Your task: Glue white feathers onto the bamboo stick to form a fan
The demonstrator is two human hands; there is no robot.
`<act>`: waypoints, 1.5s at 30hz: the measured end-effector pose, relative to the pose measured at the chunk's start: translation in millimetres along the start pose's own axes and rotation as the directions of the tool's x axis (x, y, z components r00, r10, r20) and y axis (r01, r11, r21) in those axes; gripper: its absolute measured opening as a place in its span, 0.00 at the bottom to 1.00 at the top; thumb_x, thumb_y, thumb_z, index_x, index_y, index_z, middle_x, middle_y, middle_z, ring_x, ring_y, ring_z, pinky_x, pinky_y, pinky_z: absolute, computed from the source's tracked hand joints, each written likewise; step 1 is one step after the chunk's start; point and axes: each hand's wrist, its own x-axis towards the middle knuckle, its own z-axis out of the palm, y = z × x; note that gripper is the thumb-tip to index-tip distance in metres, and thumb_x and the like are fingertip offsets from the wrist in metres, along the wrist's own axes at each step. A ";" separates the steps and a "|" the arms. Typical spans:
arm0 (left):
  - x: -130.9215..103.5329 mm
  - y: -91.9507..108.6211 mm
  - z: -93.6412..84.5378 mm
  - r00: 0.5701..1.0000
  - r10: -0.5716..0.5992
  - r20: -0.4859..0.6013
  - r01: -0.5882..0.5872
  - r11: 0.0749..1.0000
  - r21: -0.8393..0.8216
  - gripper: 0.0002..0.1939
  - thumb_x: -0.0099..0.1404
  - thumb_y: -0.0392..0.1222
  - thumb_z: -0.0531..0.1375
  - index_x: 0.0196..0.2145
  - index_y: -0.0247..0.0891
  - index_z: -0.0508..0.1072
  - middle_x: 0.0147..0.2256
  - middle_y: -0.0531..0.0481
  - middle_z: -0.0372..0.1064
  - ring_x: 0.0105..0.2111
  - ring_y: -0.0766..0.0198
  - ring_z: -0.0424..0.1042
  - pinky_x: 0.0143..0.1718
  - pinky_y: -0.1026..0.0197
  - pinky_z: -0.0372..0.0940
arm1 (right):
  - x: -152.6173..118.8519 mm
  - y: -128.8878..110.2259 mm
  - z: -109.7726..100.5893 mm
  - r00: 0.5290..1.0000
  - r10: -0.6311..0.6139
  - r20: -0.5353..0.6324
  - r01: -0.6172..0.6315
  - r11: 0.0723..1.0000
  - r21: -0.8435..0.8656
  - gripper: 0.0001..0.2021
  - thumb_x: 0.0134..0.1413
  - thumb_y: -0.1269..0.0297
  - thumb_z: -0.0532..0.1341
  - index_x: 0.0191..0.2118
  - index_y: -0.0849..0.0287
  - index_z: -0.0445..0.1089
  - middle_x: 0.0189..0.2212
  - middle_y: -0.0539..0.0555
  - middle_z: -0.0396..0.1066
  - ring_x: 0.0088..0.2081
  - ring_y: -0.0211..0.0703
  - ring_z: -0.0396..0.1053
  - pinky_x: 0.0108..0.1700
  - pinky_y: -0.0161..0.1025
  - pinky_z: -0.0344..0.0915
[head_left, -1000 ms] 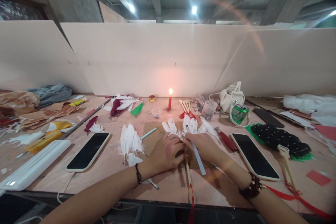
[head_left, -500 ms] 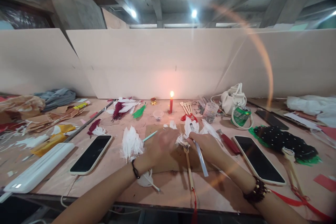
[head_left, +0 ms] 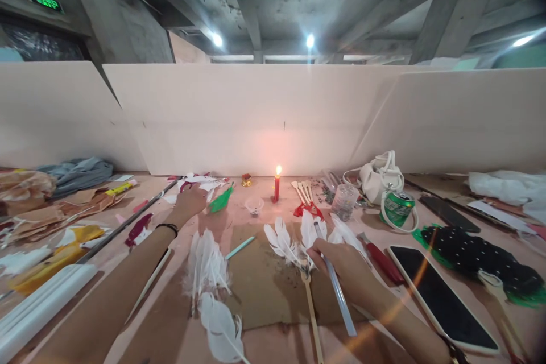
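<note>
My right hand (head_left: 341, 267) is closed around a clear glue stick (head_left: 339, 293), which slants down toward me. Beside it, a wooden stick (head_left: 313, 310) carries white feathers (head_left: 284, 244) fanned out at its top end, over a brown cardboard sheet (head_left: 260, 296). At the back left, my left hand (head_left: 191, 203) reaches onto a pile of white and dark red feathers (head_left: 211, 183); its fingertips are hidden there. More white feathers (head_left: 208, 267) lie left of the cardboard, with a large one (head_left: 222, 327) nearer me. A lit red candle (head_left: 277, 187) stands at the back.
A green feather (head_left: 220, 199) and a small clear dish (head_left: 254, 206) lie near the candle. To the right are a clear cup (head_left: 344, 202), a green can (head_left: 397, 209), a white bag (head_left: 377, 179), a red-handled tool (head_left: 384, 261) and a phone (head_left: 441, 296). A white case (head_left: 45, 313) sits at left.
My left hand has left the feathered stick and moved to the back-left feather pile. The right hand still holds the glue stick by the wooden stick. The view has tilted up slightly.
</note>
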 end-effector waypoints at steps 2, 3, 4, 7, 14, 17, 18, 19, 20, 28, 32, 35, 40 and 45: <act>10.0 -10.3 12.1 0.998 -0.045 0.045 0.042 0.996 0.074 0.21 0.76 0.49 0.66 0.61 0.37 0.74 0.60 0.41 0.72 0.56 0.49 0.76 0.57 0.41 0.75 | -0.9 2.5 4.1 1.000 -0.002 -0.031 0.003 1.000 0.026 0.19 0.79 0.58 0.50 0.36 0.55 0.72 0.28 0.53 0.81 0.32 0.50 0.81 0.32 0.40 0.50; 15.5 -12.9 18.0 0.996 -0.061 0.067 0.054 0.993 0.102 0.20 0.76 0.48 0.66 0.59 0.37 0.75 0.61 0.41 0.72 0.58 0.48 0.75 0.59 0.40 0.73 | -1.6 4.3 6.1 0.999 -0.002 -0.043 0.004 0.999 0.048 0.19 0.79 0.58 0.50 0.37 0.55 0.72 0.29 0.53 0.81 0.33 0.51 0.82 0.33 0.40 0.52; 21.2 -14.4 23.7 0.994 -0.072 0.085 0.061 0.991 0.123 0.18 0.75 0.48 0.66 0.56 0.36 0.77 0.61 0.40 0.72 0.60 0.46 0.72 0.61 0.37 0.70 | -2.3 6.2 7.7 0.999 -0.001 -0.047 0.005 0.997 0.072 0.19 0.79 0.57 0.50 0.37 0.54 0.73 0.30 0.53 0.82 0.33 0.51 0.82 0.33 0.40 0.53; 37.5 -16.3 38.6 0.990 -0.071 0.118 0.053 0.987 0.150 0.12 0.76 0.45 0.63 0.43 0.32 0.80 0.57 0.36 0.76 0.68 0.34 0.62 0.65 0.27 0.60 | -3.9 10.5 9.2 0.999 0.005 -0.047 0.001 0.992 0.123 0.20 0.80 0.55 0.49 0.40 0.54 0.75 0.32 0.54 0.83 0.35 0.51 0.83 0.35 0.40 0.59; 50.3 -26.1 61.1 0.995 -0.040 0.093 0.026 0.990 0.140 0.15 0.74 0.47 0.60 0.36 0.32 0.77 0.49 0.32 0.78 0.63 0.30 0.61 0.64 0.25 0.49 | -5.3 6.7 1.3 0.999 -0.034 -0.039 0.039 0.991 0.125 0.17 0.77 0.59 0.51 0.43 0.53 0.77 0.31 0.54 0.82 0.34 0.49 0.81 0.37 0.39 0.63; 45.1 -26.5 60.2 0.999 -0.003 0.050 -0.004 0.991 0.133 0.13 0.74 0.45 0.59 0.36 0.33 0.77 0.48 0.35 0.78 0.61 0.33 0.62 0.63 0.32 0.51 | -7.5 3.7 0.3 0.999 -0.034 -0.039 0.039 0.993 0.114 0.16 0.76 0.60 0.52 0.44 0.53 0.78 0.32 0.55 0.83 0.34 0.49 0.80 0.39 0.39 0.65; 43.2 -26.1 57.8 0.999 0.010 0.034 -0.014 0.991 0.131 0.13 0.74 0.45 0.58 0.36 0.34 0.77 0.48 0.35 0.78 0.61 0.34 0.62 0.62 0.35 0.52 | -8.1 2.8 0.1 0.999 -0.034 -0.036 0.038 0.993 0.114 0.16 0.76 0.60 0.52 0.44 0.53 0.78 0.32 0.55 0.83 0.34 0.49 0.80 0.39 0.39 0.65; 41.2 -25.6 54.3 1.000 0.020 0.016 -0.022 0.991 0.130 0.13 0.74 0.44 0.58 0.36 0.34 0.77 0.48 0.34 0.78 0.62 0.34 0.62 0.62 0.37 0.53 | -8.6 1.7 -0.1 0.999 -0.035 -0.032 0.039 0.993 0.114 0.16 0.76 0.60 0.53 0.44 0.53 0.79 0.32 0.55 0.82 0.34 0.49 0.80 0.38 0.38 0.66; 39.2 -25.2 49.7 1.000 0.026 -0.004 -0.025 0.991 0.128 0.12 0.74 0.42 0.57 0.36 0.34 0.77 0.48 0.33 0.78 0.62 0.35 0.62 0.61 0.39 0.53 | -9.0 0.6 -0.4 0.999 -0.038 -0.029 0.041 0.993 0.113 0.16 0.76 0.60 0.53 0.44 0.53 0.79 0.32 0.55 0.82 0.34 0.49 0.80 0.38 0.38 0.66; 9.2 -17.8 -11.8 0.985 0.066 -0.162 -0.055 0.996 0.073 0.17 0.75 0.35 0.49 0.47 0.33 0.78 0.58 0.34 0.75 0.63 0.38 0.63 0.65 0.36 0.50 | -9.7 -10.6 -12.5 0.990 -0.129 -0.060 0.139 0.972 0.190 0.17 0.77 0.59 0.52 0.42 0.53 0.78 0.32 0.54 0.82 0.36 0.49 0.81 0.37 0.38 0.64; -12.7 0.9 -36.1 0.975 0.138 -0.175 -0.143 0.990 -0.016 0.20 0.75 0.39 0.51 0.56 0.34 0.77 0.66 0.37 0.71 0.65 0.43 0.67 0.69 0.39 0.54 | -7.7 -11.8 -18.7 0.992 -0.111 -0.061 0.123 0.955 0.268 0.17 0.78 0.58 0.51 0.41 0.55 0.75 0.31 0.54 0.81 0.34 0.48 0.80 0.36 0.38 0.61; -34.5 26.1 -46.8 0.964 0.188 -0.188 -0.209 0.973 -0.099 0.21 0.76 0.44 0.51 0.59 0.38 0.77 0.65 0.41 0.73 0.65 0.51 0.70 0.70 0.46 0.62 | -5.7 -12.2 -21.4 0.995 -0.067 -0.069 0.084 0.959 0.272 0.16 0.77 0.56 0.52 0.39 0.55 0.71 0.31 0.53 0.80 0.33 0.48 0.78 0.36 0.38 0.59; -80.7 84.9 -63.9 0.900 0.240 -0.365 -0.399 0.790 -0.465 0.18 0.78 0.49 0.55 0.50 0.42 0.83 0.54 0.44 0.83 0.56 0.51 0.81 0.62 0.47 0.74 | -3.5 -22.5 -30.2 0.998 -0.036 -0.052 0.054 0.905 0.421 0.10 0.72 0.57 0.57 0.37 0.53 0.64 0.38 0.55 0.81 0.39 0.49 0.78 0.40 0.40 0.64; -110.8 147.0 -72.2 0.858 0.287 -0.426 -0.510 0.587 -0.629 0.14 0.78 0.48 0.60 0.48 0.45 0.87 0.51 0.45 0.85 0.52 0.51 0.84 0.56 0.47 0.79 | 6.5 -35.3 -37.9 1.000 0.009 -0.002 -0.004 0.694 0.720 0.16 0.68 0.49 0.61 0.35 0.52 0.59 0.30 0.49 0.72 0.34 0.45 0.72 0.38 0.39 0.64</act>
